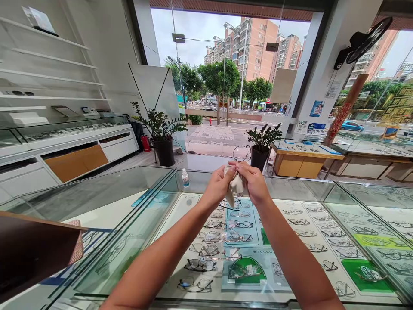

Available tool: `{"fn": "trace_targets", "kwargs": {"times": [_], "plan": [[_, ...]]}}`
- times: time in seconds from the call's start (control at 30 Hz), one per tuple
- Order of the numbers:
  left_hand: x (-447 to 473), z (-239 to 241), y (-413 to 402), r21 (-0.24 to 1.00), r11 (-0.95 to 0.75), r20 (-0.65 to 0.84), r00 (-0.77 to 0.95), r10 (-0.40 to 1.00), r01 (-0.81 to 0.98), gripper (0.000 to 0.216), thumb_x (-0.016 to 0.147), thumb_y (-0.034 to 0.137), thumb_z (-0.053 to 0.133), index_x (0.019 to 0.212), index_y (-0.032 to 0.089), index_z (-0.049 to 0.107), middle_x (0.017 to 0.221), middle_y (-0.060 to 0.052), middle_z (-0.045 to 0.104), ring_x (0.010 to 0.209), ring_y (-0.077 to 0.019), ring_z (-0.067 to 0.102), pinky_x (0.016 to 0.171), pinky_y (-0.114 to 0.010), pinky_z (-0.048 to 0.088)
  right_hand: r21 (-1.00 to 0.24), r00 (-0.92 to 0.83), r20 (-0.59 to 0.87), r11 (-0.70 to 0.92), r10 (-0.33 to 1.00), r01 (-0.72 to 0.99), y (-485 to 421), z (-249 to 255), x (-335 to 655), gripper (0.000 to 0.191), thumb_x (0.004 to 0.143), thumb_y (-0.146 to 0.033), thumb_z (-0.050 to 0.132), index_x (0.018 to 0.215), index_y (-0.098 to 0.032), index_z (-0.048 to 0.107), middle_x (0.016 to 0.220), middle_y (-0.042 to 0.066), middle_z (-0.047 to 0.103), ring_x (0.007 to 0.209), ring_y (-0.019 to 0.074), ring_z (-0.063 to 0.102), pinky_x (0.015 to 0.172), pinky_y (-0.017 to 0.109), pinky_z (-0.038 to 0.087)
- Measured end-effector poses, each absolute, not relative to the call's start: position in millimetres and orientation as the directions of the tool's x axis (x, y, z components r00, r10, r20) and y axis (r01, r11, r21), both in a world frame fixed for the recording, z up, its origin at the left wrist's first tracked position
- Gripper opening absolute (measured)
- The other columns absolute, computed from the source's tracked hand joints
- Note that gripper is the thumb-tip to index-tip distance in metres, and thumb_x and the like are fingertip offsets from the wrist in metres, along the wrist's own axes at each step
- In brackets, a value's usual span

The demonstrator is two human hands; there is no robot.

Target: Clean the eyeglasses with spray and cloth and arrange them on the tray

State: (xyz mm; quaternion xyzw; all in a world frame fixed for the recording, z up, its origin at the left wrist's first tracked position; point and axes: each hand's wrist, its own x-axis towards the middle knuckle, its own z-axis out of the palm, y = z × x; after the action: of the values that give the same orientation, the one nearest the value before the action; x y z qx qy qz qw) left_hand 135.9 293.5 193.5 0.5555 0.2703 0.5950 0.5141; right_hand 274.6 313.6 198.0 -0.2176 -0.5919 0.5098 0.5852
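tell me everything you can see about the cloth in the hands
The cloth is pale off-white and looks like soft fabric. It is bunched and creased between the left hand and right hand, with loose folds hanging below and a narrow end at lower left. It is above the glass display case; whether it touches the round-rimmed glasses just beyond is hidden.

Left side now: white shelves (64,98) climbing wall, low cabinet (120,147) beneath, red fire extinguisher (146,144) just beside its end. Leafy plant (164,148) in dark pot, second potted plant (261,148) across doorway. Black fan (368,41) high on right pillar. Outside, green trees (226,77), pinkish apartment blocks (261,48), blue car (352,125) on road!
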Motion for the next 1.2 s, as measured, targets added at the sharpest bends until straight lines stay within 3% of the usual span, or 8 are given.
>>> {"fn": "trace_targets", "kwargs": {"times": [0.13, 0.3, 0.43, 0.53, 0.67, 0.77, 0.93, 1.2], "plan": [[131, 195, 296, 0.901, -0.318, 0.376, 0.168, 0.911, -0.295, 0.061, 0.080, 0.073, 0.083, 0.087, 0.015, 0.065, 0.072, 0.002, 0.060, 0.063, -0.0092, 0.048, 0.059, -0.024, 0.040, -0.847, -0.180, 0.461, 0.371, 0.869, -0.380, 314, 199, 274, 0.030, 0.085, -0.050, 0.083, 0.097, -0.023, 0.090, 0.111, 0.007, 0.079, 0.112, 0.0242, 0.068, 0.103, 0.036, 0.053], [132, 196, 295, 0.909, -0.295, 0.363, 0.214, 0.907, -0.295, 0.061, 0.077, 0.064, 0.091, 0.109, 0.018, 0.067, 0.080, 0.001, 0.068, 0.067, -0.0114, 0.056, 0.065, -0.025, 0.047, -0.863, -0.149, 0.354, 0.261, 0.923, -0.433, 314, 197, 273, 0.032, 0.078, -0.049, 0.087, 0.097, -0.023, 0.089, 0.111, 0.008, 0.083, 0.104, 0.0248, 0.070, 0.092, 0.037, 0.056], [136, 194, 296, 0.887, -0.355, 0.398, 0.097, 0.912, -0.297, 0.054, 0.082, 0.067, 0.085, 0.095, 0.017, 0.066, 0.069, 0.003, 0.061, 0.059, -0.0094, 0.049, 0.057, -0.024, 0.041, -0.853, -0.163, 0.429, 0.339, 0.888, -0.398, 312, 197, 272, 0.028, 0.082, -0.048, 0.086, 0.095, -0.023, 0.090, 0.118, 0.008, 0.083, 0.112, 0.0258, 0.070, 0.098, 0.037, 0.055], [130, 196, 297, 0.882, -0.360, 0.414, 0.137, 0.900, -0.302, 0.055, 0.083, 0.069, 0.083, 0.091, 0.016, 0.068, 0.070, 0.002, 0.060, 0.062, -0.0089, 0.048, 0.060, -0.023, 0.041, -0.837, -0.148, 0.442, 0.347, 0.885, -0.424, 312, 199, 273, 0.026, 0.081, -0.046, 0.088, 0.093, -0.024, 0.090, 0.111, 0.007, 0.083, 0.107, 0.0248, 0.072, 0.098, 0.037, 0.055], [120, 201, 295, 0.931, -0.229, 0.319, 0.331, 0.888, -0.284, 0.057, 0.080, 0.063, 0.089, 0.109, 0.016, 0.072, 0.085, -0.001, 0.069, 0.071, -0.0115, 0.057, 0.066, -0.024, 0.045, -0.849, -0.126, 0.353, 0.261, 0.927, -0.460, 312, 201, 274, 0.030, 0.074, -0.048, 0.092, 0.091, -0.023, 0.090, 0.106, 0.006, 0.084, 0.092, 0.0224, 0.071, 0.084, 0.035, 0.057], [123, 201, 294, 0.932, -0.239, 0.315, 0.283, 0.906, -0.272, 0.060, 0.080, 0.062, 0.089, 0.116, 0.017, 0.071, 0.082, 0.000, 0.068, 0.069, -0.0119, 0.056, 0.066, -0.025, 0.046, -0.843, -0.118, 0.343, 0.250, 0.932, -0.476, 312, 199, 271, 0.028, 0.072, -0.048, 0.093, 0.087, -0.025, 0.088, 0.104, 0.005, 0.085, 0.090, 0.0211, 0.070, 0.082, 0.033, 0.056], [131, 198, 298, 0.910, -0.352, 0.379, 0.093, 0.921, -0.220, 0.063, 0.083, 0.076, 0.076, 0.103, 0.016, 0.074, 0.072, 0.002, 0.061, 0.066, -0.0120, 0.049, 0.062, -0.025, 0.042, -0.837, -0.092, 0.397, 0.319, 0.913, -0.445, 313, 197, 266, 0.026, 0.071, -0.047, 0.094, 0.084, -0.025, 0.088, 0.098, 0.005, 0.086, 0.094, 0.0232, 0.073, 0.092, 0.036, 0.057], [97, 209, 307, 0.936, -0.351, 0.350, 0.193, 0.917, -0.031, 0.065, 0.078, 0.081, 0.076, 0.085, 0.017, 0.069, 0.081, -0.002, 0.068, 0.076, -0.0166, 0.055, 0.075, -0.030, 0.046, -0.825, -0.028, 0.376, 0.321, 0.926, -0.466, 314, 201, 274, 0.023, 0.073, -0.044, 0.091, 0.086, -0.025, 0.087, 0.109, 0.006, 0.086, 0.095, 0.0220, 0.074, 0.091, 0.037, 0.055]]}}
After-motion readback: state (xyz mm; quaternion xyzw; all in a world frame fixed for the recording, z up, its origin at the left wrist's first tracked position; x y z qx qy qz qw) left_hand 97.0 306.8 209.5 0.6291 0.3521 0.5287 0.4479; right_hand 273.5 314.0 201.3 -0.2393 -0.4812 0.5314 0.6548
